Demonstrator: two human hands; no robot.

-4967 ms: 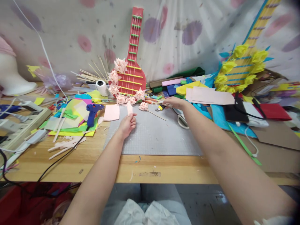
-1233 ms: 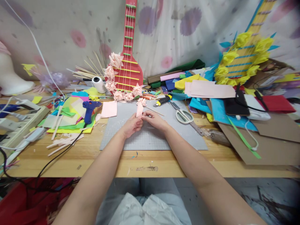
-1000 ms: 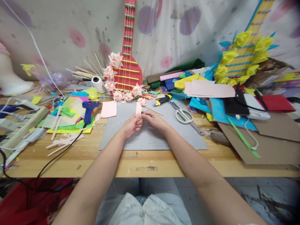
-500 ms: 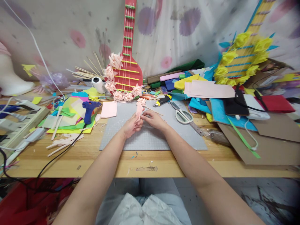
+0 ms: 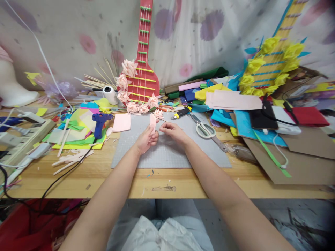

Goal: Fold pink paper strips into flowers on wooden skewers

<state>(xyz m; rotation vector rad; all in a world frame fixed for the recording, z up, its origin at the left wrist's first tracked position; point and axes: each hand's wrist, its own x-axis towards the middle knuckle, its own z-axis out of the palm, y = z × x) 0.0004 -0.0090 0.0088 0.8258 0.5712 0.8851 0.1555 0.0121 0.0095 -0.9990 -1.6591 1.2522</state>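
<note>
Over the grey cutting mat (image 5: 167, 157), my left hand (image 5: 147, 140) is closed round a small strip of pale pink paper (image 5: 153, 120), which stands up from the fingers. My right hand (image 5: 173, 132) is just to the right, a small gap away. Its thumb and fingertips are pinched together; anything between them is too small to make out. Right behind the strip lies a pink paper flower (image 5: 158, 114). A red paper guitar (image 5: 146, 80) edged with similar pink flowers leans at the back. A square pink sheet (image 5: 121, 122) rests left of my hands.
On the mat's right side lie scissors (image 5: 205, 131) and a yellow-black utility knife (image 5: 181, 112). A blue glue gun (image 5: 99, 124) sits on coloured scraps at left, its cord trailing forward. Brown cardboard (image 5: 274, 169), a black phone (image 5: 262, 117) and a yellow-flowered guitar (image 5: 269, 69) occupy the right.
My right hand has drawn slightly away to the right from the paper strip. My left hand and the strip have shifted a little left, opening a gap between the hands.
</note>
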